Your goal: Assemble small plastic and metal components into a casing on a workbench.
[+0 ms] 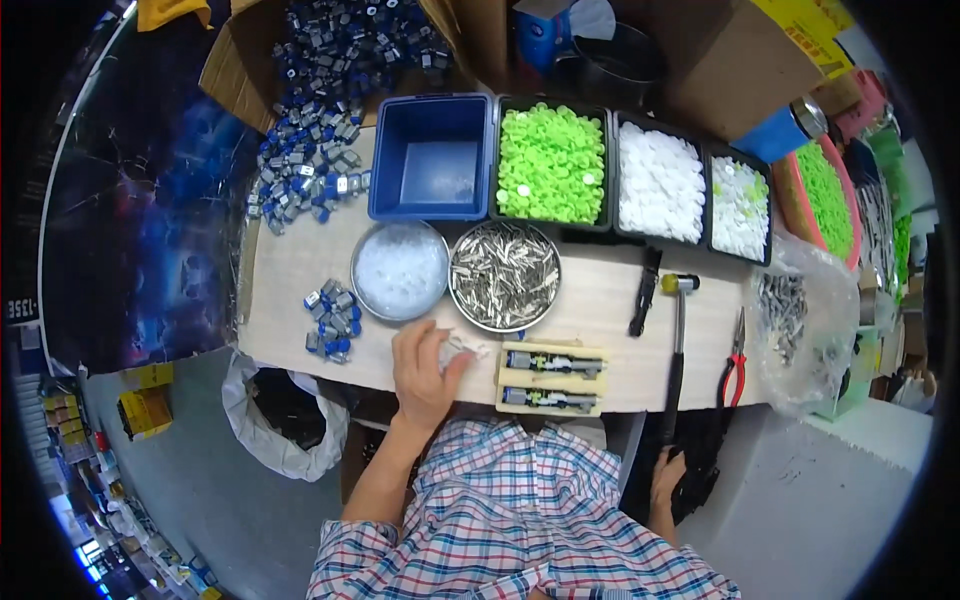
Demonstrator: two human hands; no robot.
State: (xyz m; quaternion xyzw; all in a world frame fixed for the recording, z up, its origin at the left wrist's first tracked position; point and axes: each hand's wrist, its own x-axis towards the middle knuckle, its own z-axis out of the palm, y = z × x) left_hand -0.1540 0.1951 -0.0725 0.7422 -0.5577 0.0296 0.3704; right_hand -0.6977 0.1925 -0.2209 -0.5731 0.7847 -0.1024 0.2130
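Two round tins sit just beyond the left hand (pixel 425 372), one holding clear bits (pixel 400 270), the other thin metal pins (pixel 505 275). The left hand rests on the tabletop (pixel 290 260), its grip loosely curled over a few small clear pieces (pixel 462 348); whether it pinches any cannot be told. A pale wooden jig (pixel 553 378) carrying two metal parts lies just beside it. The right hand (pixel 667 480) hangs below the tabletop edge, near the hammer (pixel 677 350) handle, its grip unclear.
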